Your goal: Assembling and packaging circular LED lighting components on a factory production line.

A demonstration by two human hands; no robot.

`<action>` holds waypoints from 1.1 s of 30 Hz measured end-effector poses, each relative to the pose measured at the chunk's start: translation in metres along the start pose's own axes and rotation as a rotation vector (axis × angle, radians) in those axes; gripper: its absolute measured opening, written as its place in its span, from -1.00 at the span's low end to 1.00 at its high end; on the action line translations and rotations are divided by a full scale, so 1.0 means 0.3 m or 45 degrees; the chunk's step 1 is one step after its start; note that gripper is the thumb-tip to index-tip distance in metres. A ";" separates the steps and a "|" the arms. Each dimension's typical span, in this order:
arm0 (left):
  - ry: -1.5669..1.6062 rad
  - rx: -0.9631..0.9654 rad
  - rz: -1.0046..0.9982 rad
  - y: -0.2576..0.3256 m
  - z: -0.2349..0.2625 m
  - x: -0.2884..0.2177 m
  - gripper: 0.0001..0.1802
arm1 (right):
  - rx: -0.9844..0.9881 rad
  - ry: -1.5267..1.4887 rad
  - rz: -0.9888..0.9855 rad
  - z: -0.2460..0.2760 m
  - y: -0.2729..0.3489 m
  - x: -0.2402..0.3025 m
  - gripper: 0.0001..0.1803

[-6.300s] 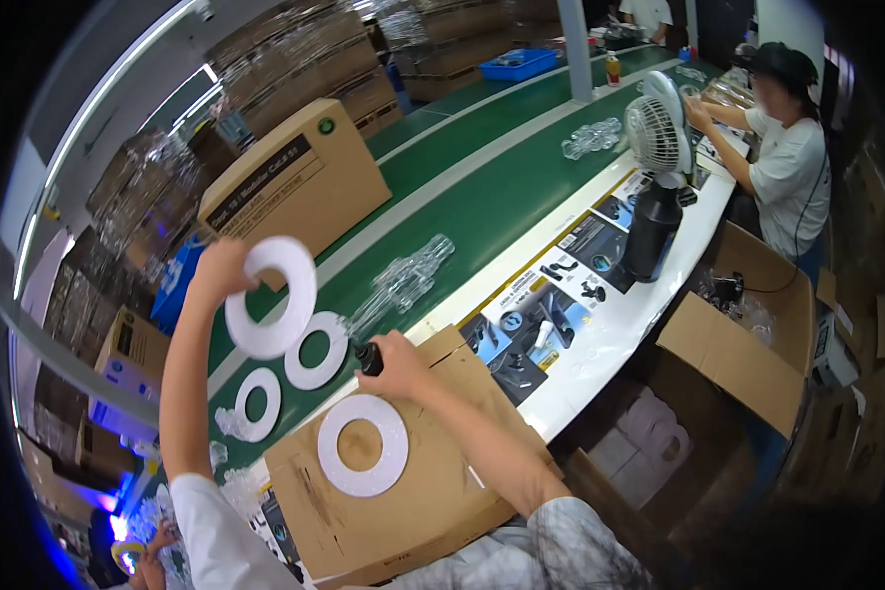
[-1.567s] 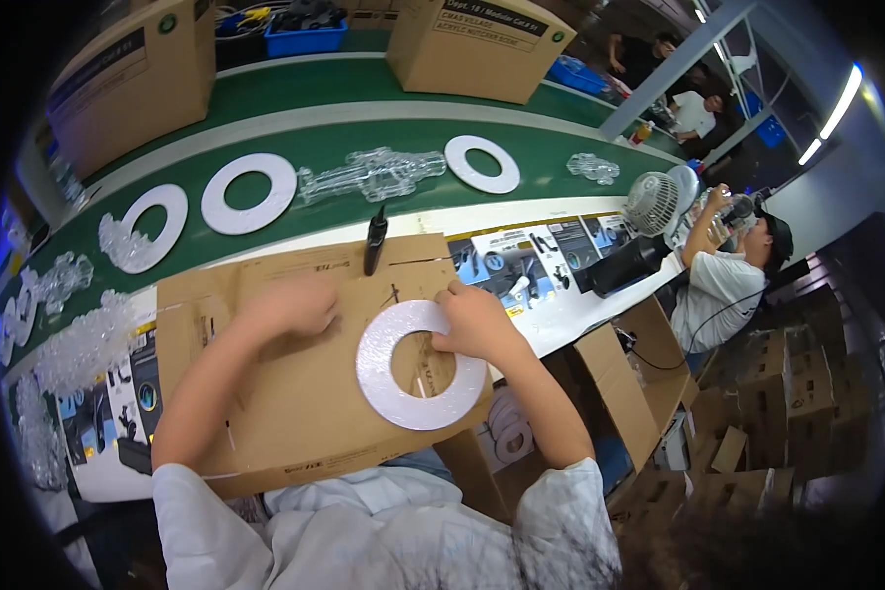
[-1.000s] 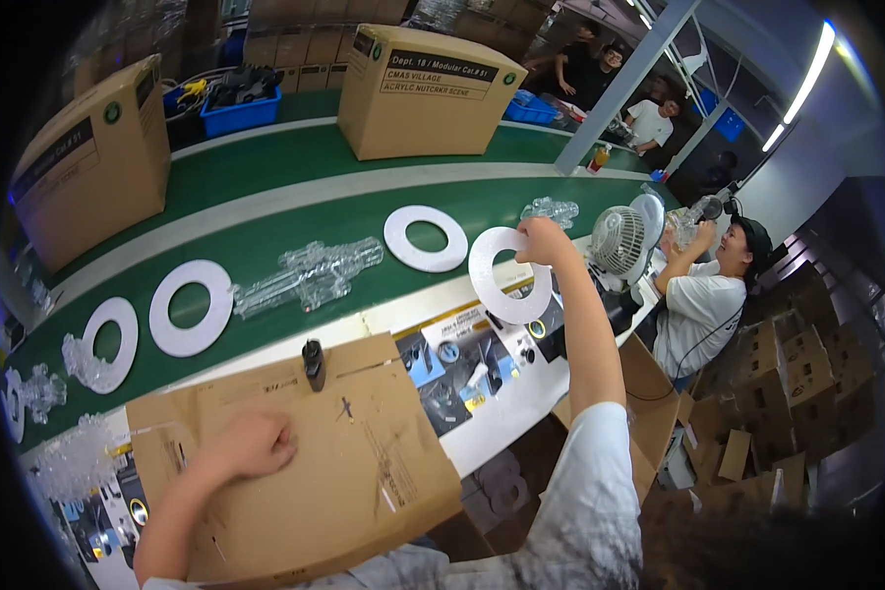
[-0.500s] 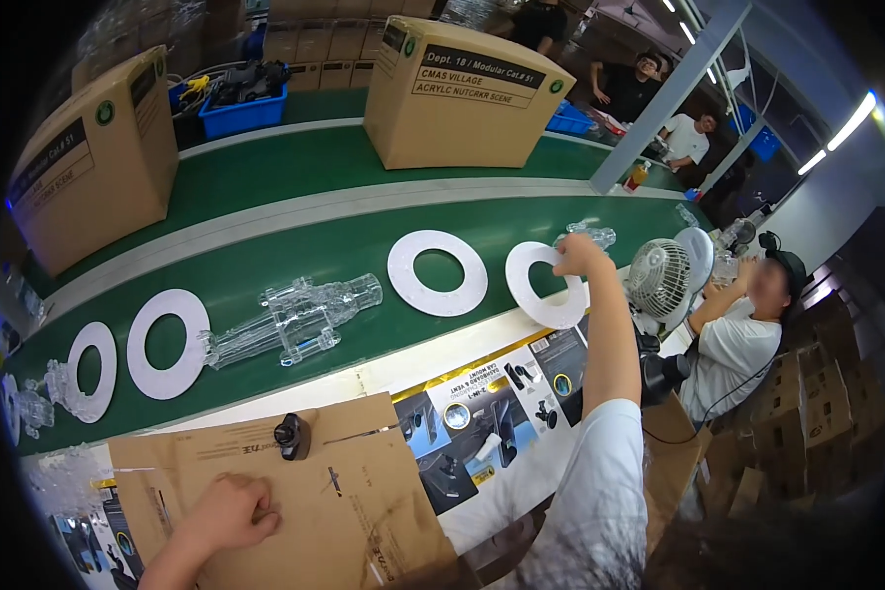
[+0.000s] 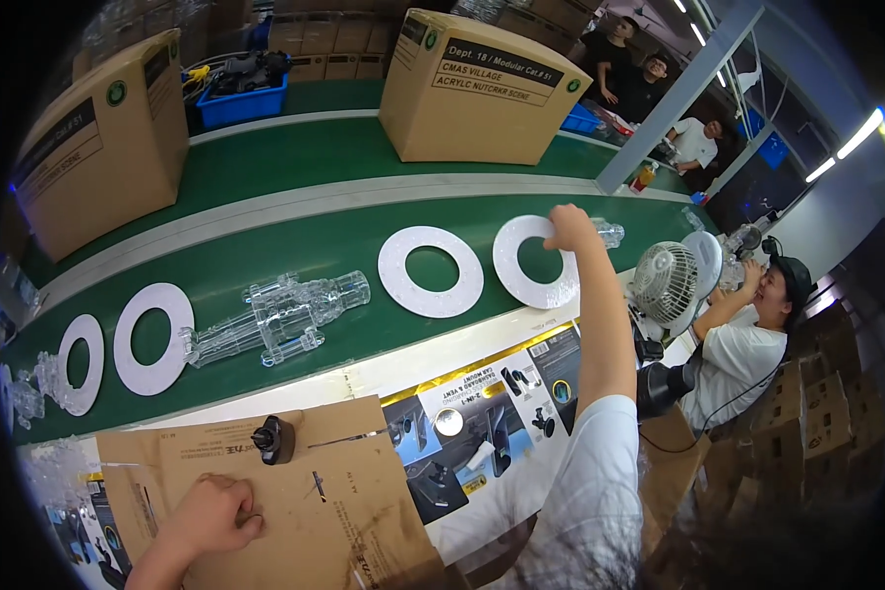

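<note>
My right hand point(image 5: 572, 228) reaches over the green belt, its fingers closed on the upper right rim of a flat white ring point(image 5: 510, 258). Just beyond that hand a clear plastic piece point(image 5: 610, 234) shows in part. My left hand point(image 5: 212, 513) rests on a brown cardboard sheet point(image 5: 295, 501), fingers curled in and nothing visible in them. On the sheet, above the left hand, stands a small black mount-like part point(image 5: 274, 440). A second white ring point(image 5: 393, 271) lies left of the held one. Further left are a long clear plastic figure-like piece point(image 5: 280, 317) and another white ring point(image 5: 132, 339).
Two large cartons point(image 5: 482, 93) point(image 5: 108, 147) stand on the far belt. A blue bin point(image 5: 241, 105) holds dark items. Printed packaging sheets point(image 5: 482, 433) cover the near table. At the right are a white fan point(image 5: 665, 283) and a seated co-worker point(image 5: 742, 344). More people stand behind.
My right hand has moved the white ring away from me, further onto the belt. The other belt pieces appear slightly further left. My left hand stays on the cardboard.
</note>
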State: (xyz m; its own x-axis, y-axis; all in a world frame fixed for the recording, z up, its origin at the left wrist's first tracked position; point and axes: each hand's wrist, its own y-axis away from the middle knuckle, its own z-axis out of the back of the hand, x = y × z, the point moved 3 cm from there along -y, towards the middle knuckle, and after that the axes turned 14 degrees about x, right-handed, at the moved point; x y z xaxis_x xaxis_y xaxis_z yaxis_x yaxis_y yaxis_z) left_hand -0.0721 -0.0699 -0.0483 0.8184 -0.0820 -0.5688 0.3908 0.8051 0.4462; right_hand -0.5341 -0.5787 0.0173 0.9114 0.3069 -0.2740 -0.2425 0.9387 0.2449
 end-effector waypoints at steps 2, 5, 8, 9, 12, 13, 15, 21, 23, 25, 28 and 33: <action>0.009 -0.001 -0.002 -0.005 -0.005 0.008 -0.75 | -0.061 0.048 0.032 0.027 -0.047 0.028 -0.45; 0.006 -0.008 -0.005 -0.012 0.001 0.004 -0.75 | -0.104 0.054 0.055 0.019 -0.104 0.057 -0.45; 0.028 -0.004 -0.003 -0.021 -0.005 0.011 -0.76 | -0.102 0.033 0.051 -0.021 -0.143 0.059 -0.44; 0.066 0.007 -0.006 -0.025 -0.007 0.015 -0.76 | -0.104 0.029 0.055 -0.035 -0.157 0.062 -0.44; 0.050 -0.022 -0.029 -0.029 0.000 0.001 -0.76 | 0.025 -0.034 -0.004 -0.096 -0.178 0.070 -0.42; 0.047 -0.021 -0.030 -0.028 0.002 -0.004 -0.76 | -0.079 -0.127 0.045 -0.113 -0.169 0.072 -0.42; 0.082 -0.011 -0.019 -0.022 -0.003 -0.009 -0.77 | -0.182 -0.218 0.089 -0.130 -0.157 0.068 -0.41; -0.050 -0.069 -0.065 0.006 -0.035 0.006 -0.78 | -0.299 -0.274 0.071 -0.008 0.043 0.129 -0.52; -0.054 -0.038 -0.050 0.006 -0.028 0.000 -0.78 | -0.300 -0.337 0.147 0.054 0.163 0.169 -0.59; -0.094 -0.008 -0.005 0.004 -0.020 -0.002 -0.77 | -0.317 -0.391 0.223 0.134 0.358 0.268 -0.63; -0.196 0.018 -0.021 -0.021 -0.019 -0.008 -0.76 | -0.542 -0.587 0.501 0.202 0.754 0.410 -0.73; -0.845 0.130 0.121 -0.093 0.028 -0.175 -0.83 | -0.917 -0.847 0.471 -0.036 1.543 0.553 -0.91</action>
State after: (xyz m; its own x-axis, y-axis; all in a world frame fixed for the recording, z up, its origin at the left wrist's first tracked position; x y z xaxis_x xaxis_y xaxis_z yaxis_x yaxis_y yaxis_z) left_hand -0.1226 -0.0929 -0.0250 0.9237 -0.3830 0.0063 0.3155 0.7700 0.5546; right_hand -0.4988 -0.0916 0.0752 0.6859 0.6509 0.3253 -0.4849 0.7422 -0.4626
